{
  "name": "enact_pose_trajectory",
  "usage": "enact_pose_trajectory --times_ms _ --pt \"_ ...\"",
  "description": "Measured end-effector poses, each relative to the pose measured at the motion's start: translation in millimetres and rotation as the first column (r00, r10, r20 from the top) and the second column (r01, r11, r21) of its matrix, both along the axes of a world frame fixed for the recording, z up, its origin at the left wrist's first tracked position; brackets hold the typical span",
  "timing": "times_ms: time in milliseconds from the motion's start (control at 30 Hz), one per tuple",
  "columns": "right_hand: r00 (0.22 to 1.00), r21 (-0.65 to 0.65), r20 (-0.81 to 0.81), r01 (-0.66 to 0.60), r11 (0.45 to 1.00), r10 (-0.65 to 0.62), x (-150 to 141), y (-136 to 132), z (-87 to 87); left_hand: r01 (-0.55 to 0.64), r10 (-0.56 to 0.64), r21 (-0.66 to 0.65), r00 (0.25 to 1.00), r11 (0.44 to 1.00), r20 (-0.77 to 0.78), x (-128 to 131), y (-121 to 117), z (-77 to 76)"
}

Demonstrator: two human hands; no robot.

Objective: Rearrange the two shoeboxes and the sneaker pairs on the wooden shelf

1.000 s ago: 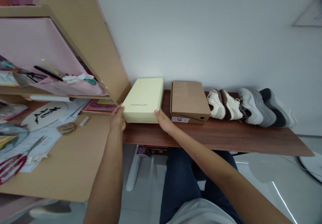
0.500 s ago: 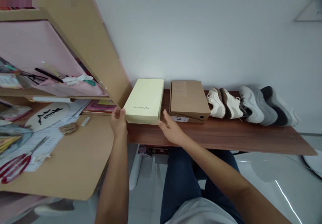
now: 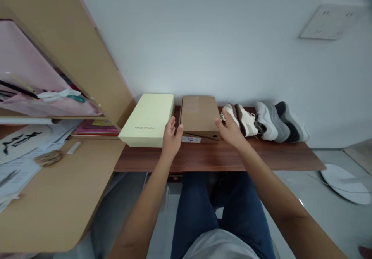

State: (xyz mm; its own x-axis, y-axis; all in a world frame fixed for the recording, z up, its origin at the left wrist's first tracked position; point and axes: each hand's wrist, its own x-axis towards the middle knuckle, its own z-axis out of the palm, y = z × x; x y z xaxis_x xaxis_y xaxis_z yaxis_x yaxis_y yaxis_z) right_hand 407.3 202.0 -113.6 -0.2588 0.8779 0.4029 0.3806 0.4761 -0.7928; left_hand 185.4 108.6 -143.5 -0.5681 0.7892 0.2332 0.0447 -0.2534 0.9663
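Observation:
A brown cardboard shoe box [image 3: 199,115] lies on the dark wooden bench [image 3: 221,158], with a pale yellow box [image 3: 148,119] just left of it. My left hand [image 3: 171,139] is at the brown box's near left corner, fingers apart and touching its side. My right hand [image 3: 229,129] is at the box's near right corner, fingers apart against it. Neither hand has closed round the box. Right of the box stands a pair of cream and brown shoes [image 3: 242,119].
A pair of grey and black sneakers [image 3: 279,121] stands at the bench's right end. A light wooden desk [image 3: 58,197] with papers [image 3: 17,154] and a slanted shelf unit [image 3: 72,57] is on the left. A white round object [image 3: 345,177] lies on the floor.
Both hands left the yellow box and moved right to the two near corners of the brown box. The view has swung to the right.

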Motion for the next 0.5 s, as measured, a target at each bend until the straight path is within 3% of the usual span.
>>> enact_pose_trajectory --times_ms 133,267,400,500 --pt "0.999 -0.158 0.033 0.014 0.987 -0.009 -3 16 -17.8 -0.070 0.106 -0.198 0.978 0.978 0.180 -1 29 -32.8" --pt "0.999 -0.290 0.044 0.027 0.957 -0.015 -12 22 -28.3 -0.064 0.127 -0.320 0.976 0.945 0.178 -1 39 -49.4" --pt "0.997 -0.352 0.022 0.075 0.933 -0.072 -12 18 -33.1 -0.021 0.083 -0.349 0.983 0.937 0.166 0 36 -45.8" --pt "0.994 -0.383 -0.066 0.060 0.922 -0.092 -6 15 -37.6 0.008 0.072 -0.368 0.977 0.930 0.202 3 27 -27.3"
